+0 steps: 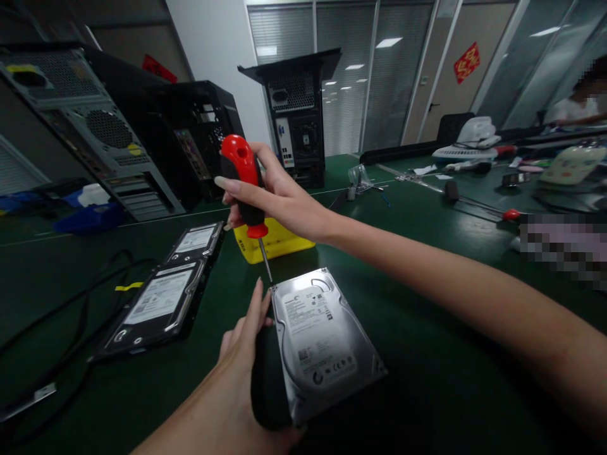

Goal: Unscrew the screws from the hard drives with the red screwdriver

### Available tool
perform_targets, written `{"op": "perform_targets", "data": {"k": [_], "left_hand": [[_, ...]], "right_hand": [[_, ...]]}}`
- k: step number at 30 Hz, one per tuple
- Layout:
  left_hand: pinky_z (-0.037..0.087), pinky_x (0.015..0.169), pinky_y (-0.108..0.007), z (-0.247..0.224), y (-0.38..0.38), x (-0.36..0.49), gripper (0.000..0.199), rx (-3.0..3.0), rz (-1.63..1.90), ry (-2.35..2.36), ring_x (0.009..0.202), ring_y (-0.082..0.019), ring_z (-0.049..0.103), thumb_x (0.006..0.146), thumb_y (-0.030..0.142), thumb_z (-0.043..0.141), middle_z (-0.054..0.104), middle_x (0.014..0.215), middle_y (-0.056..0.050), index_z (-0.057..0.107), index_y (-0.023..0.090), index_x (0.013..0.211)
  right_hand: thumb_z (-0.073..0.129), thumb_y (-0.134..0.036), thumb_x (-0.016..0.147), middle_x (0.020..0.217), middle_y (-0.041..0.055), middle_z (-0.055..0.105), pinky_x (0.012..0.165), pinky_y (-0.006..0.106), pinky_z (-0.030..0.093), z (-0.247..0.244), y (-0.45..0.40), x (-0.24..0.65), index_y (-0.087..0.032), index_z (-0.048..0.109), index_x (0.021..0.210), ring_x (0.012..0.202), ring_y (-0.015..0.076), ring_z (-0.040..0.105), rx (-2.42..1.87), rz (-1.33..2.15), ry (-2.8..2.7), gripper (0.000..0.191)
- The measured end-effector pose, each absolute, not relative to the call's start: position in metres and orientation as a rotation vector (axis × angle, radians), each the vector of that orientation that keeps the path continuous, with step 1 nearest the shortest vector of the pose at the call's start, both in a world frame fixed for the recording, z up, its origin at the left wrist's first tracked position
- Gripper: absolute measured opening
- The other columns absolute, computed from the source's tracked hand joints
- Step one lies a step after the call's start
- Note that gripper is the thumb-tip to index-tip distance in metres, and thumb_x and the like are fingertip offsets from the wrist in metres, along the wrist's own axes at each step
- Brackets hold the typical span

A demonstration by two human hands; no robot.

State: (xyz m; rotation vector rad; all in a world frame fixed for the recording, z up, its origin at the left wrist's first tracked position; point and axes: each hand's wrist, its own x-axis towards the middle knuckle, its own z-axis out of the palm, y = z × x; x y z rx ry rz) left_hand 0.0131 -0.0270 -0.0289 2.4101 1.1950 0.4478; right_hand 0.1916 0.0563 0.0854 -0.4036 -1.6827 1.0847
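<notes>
My right hand (284, 196) is wrapped round the red and black handle of a screwdriver (241, 170). The metal shaft points down and its tip meets the far left corner of a silver hard drive (317, 341) with a white printed label. Along the drive's left side, my left hand (241, 354) grips it, fingers at the far left corner and thumb by the near left corner. That thumb is partly hidden at the drive's near edge. Just behind the screwdriver shaft sits a yellow tray (279, 240).
Two more hard drives (156, 303) lie to the left, beside black cables (85, 303). Computer cases (118, 126) stand at the back left, another case (298, 120) at the back middle. Loose tools (478, 199) lie on the green table (441, 265) at right. A person (576, 104) sits far right.
</notes>
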Motion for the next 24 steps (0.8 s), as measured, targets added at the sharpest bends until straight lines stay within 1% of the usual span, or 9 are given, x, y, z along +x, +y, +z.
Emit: {"op": "perform_targets", "data": {"k": [3,5,7,9,12,14,17,19,24], "left_hand": [[0.03,0.097,-0.061,-0.025,-0.019,0.026,0.137,2.414,0.393,1.144,0.117,-0.041,0.044,0.048,0.044,0.076,0.037,0.139,-0.019,-0.021,0.022,0.143],[0.028,0.098,-0.06,-0.022,-0.012,0.031,0.137,2.415,0.384,1.102,0.118,-0.039,0.043,0.05,0.045,0.076,0.034,0.141,-0.019,-0.024,0.022,0.142],[0.029,0.099,-0.058,-0.021,-0.008,0.034,0.138,2.399,0.39,1.074,0.118,-0.037,0.043,0.051,0.046,0.076,0.034,0.141,-0.019,-0.026,0.022,0.141],[0.031,0.098,-0.056,-0.022,-0.007,0.035,0.137,2.35,0.375,1.082,0.119,-0.037,0.042,0.052,0.048,0.076,0.034,0.142,-0.018,-0.025,0.024,0.141],[0.028,0.1,-0.055,-0.022,-0.009,0.035,0.135,2.326,0.436,1.098,0.122,-0.038,0.039,0.05,0.048,0.077,0.035,0.142,-0.017,-0.019,0.025,0.143],[0.026,0.101,-0.056,-0.022,-0.011,0.035,0.134,2.313,0.463,1.106,0.121,-0.038,0.04,0.05,0.047,0.077,0.036,0.142,-0.017,-0.015,0.024,0.145],[0.026,0.101,-0.055,-0.02,-0.013,0.035,0.132,2.295,0.445,1.143,0.122,-0.039,0.038,0.05,0.046,0.077,0.036,0.142,-0.016,-0.012,0.024,0.145],[0.026,0.101,-0.055,-0.019,-0.013,0.035,0.131,2.306,0.407,1.144,0.124,-0.039,0.037,0.052,0.046,0.077,0.034,0.144,-0.015,-0.013,0.024,0.145],[0.027,0.1,-0.056,-0.017,-0.015,0.034,0.126,2.327,0.41,1.122,0.123,-0.038,0.038,0.054,0.044,0.075,0.036,0.142,-0.014,-0.01,0.026,0.146]], "right_hand": [[0.037,-0.032,0.08,0.065,-0.0174,0.048,0.06,0.023,0.044,0.092,0.065,0.203,-0.013,0.046,0.093,0.071,0.0036,0.058,-0.466,1.058,-1.803,0.025],[0.023,-0.028,0.082,0.065,-0.018,0.047,0.056,0.023,0.038,0.097,0.071,0.213,-0.007,0.044,0.09,0.073,0.0048,0.057,-0.576,1.055,-1.832,0.031],[0.054,-0.028,0.075,0.065,-0.013,0.053,0.058,0.018,0.047,0.102,0.073,0.224,-0.014,0.049,0.091,0.081,0.0092,0.06,-0.708,1.029,-1.716,0.022],[0.061,-0.025,0.07,0.072,-0.0111,0.056,0.059,0.018,0.049,0.109,0.073,0.233,-0.019,0.048,0.1,0.093,0.0152,0.059,-0.921,0.967,-1.699,0.034],[0.043,-0.017,0.074,0.097,-0.0082,0.056,0.06,0.019,0.042,0.12,0.071,0.244,-0.014,0.037,0.121,0.105,0.0228,0.053,-1.022,0.991,-1.784,0.048],[0.026,-0.015,0.075,0.123,-0.0069,0.044,0.057,0.016,0.036,0.128,0.07,0.249,-0.02,0.031,0.128,0.109,0.0279,0.047,-1.026,0.976,-1.884,0.053],[0.019,-0.014,0.074,0.133,0.0035,0.039,0.055,0.019,0.034,0.135,0.066,0.252,-0.015,0.03,0.128,0.109,0.0304,0.044,-1.01,0.968,-2.086,0.055],[0.026,-0.017,0.076,0.13,0.0039,0.042,0.058,0.022,0.036,0.137,0.065,0.252,-0.01,0.033,0.126,0.109,0.0261,0.046,-1.014,0.752,-2.229,0.051],[0.03,-0.035,0.08,0.098,-0.0114,0.055,0.054,0.021,0.035,0.136,0.067,0.251,-0.011,0.037,0.117,0.096,0.0171,0.052,-1.097,0.471,-2.267,0.044]]}}
